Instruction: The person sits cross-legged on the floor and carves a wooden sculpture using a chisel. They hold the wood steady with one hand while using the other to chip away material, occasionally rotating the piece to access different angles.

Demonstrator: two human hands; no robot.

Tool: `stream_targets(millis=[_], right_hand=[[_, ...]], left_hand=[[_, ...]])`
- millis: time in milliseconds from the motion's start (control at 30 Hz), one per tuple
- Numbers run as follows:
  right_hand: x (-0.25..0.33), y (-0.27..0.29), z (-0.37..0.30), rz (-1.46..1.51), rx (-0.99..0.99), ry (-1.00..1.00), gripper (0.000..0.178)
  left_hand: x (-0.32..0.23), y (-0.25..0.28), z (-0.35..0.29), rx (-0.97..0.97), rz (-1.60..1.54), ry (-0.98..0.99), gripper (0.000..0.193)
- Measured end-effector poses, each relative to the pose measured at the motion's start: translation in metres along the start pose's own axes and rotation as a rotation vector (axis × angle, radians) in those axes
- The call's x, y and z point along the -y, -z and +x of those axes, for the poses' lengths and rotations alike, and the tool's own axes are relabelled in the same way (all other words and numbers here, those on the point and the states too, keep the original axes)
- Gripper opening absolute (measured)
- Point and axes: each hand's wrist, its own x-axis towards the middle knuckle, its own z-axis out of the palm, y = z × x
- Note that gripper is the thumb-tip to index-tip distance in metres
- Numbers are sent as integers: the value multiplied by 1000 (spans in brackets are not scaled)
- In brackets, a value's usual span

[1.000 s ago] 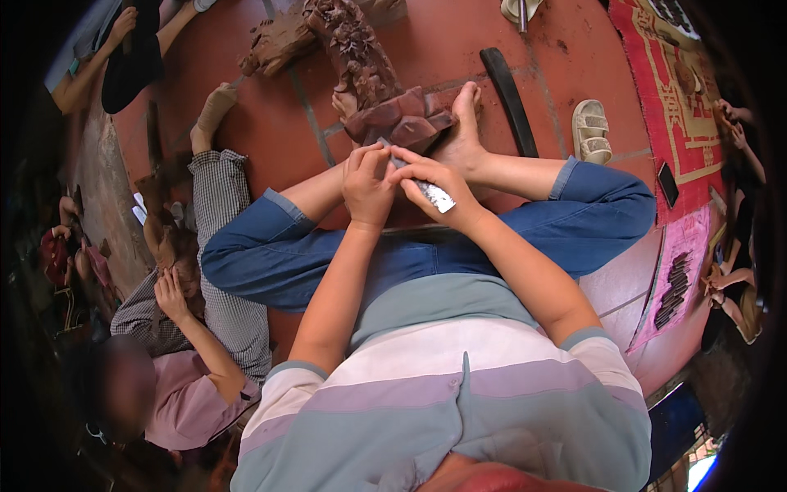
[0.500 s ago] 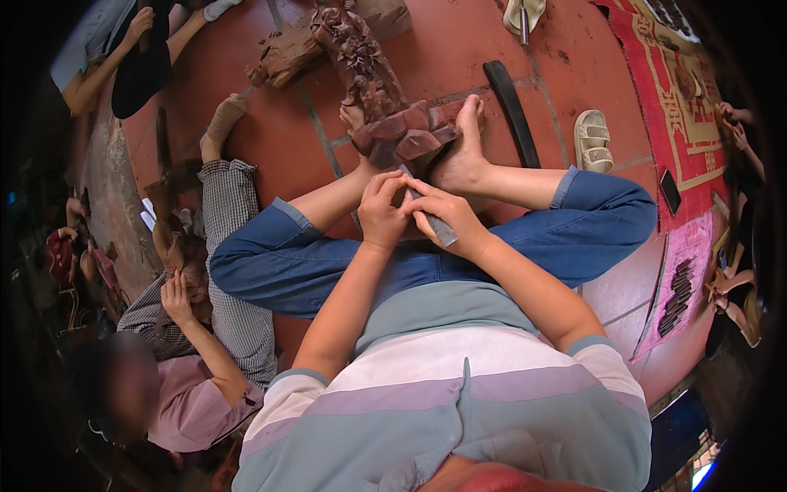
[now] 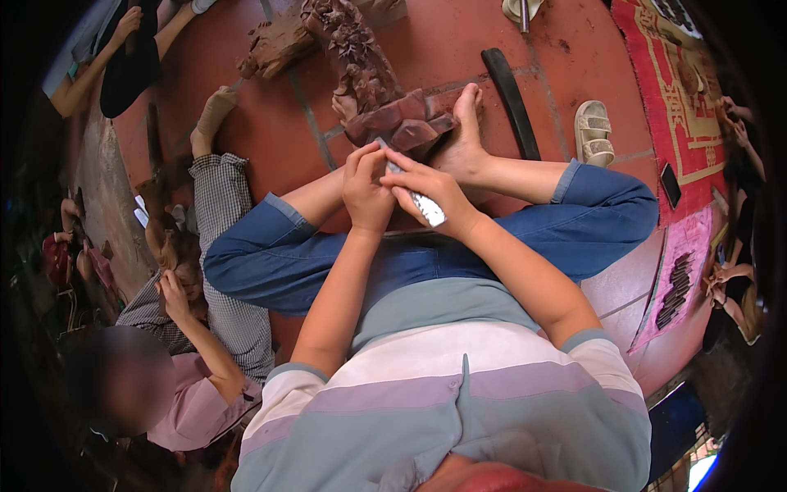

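A dark reddish-brown wood carving [image 3: 361, 70] lies on the floor between my bare feet. Its blocky, rock-like base [image 3: 403, 123] faces me. Both my hands are closed on one narrow, flat metal blade [image 3: 429, 210], its exact kind unclear. My left hand [image 3: 366, 187] grips the end beside the carved base, with the fingertips near the tip. Further back along the blade is my right hand [image 3: 443, 193], its fingers laid over the metal. The blade's near end sticks out below that hand and shines brightly. The fingers hide part of its length.
A rough wood piece [image 3: 277, 47] lies behind the carving. To its right are a black curved bar [image 3: 510, 102], a sandal [image 3: 593, 134] and a phone [image 3: 670, 185]. Small dark tools [image 3: 677, 289] rest on a pink cloth. Another person [image 3: 193, 361] sits close on my left.
Both hands have shifted slightly away from me and to the left with the blade. The blade has tilted, and its near end now gleams. The carving appears a little further left.
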Motion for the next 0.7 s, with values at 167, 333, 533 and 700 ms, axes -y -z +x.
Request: stream_targets(millis=[167, 333, 533, 700], right_hand=[[-3, 4, -31, -130, 77, 10, 24], [-1, 0, -8, -27, 79, -12, 22], [4, 3, -18, -48, 98, -32, 21], [-2, -3, -12, -27, 59, 14, 19]], left_hand=[[-4, -4, -38, 181, -212, 199, 20], [-6, 2, -4, -7, -49, 114, 23], [-1, -1, -32, 74, -223, 237, 26], [0, 3, -18, 3, -7, 20, 24]])
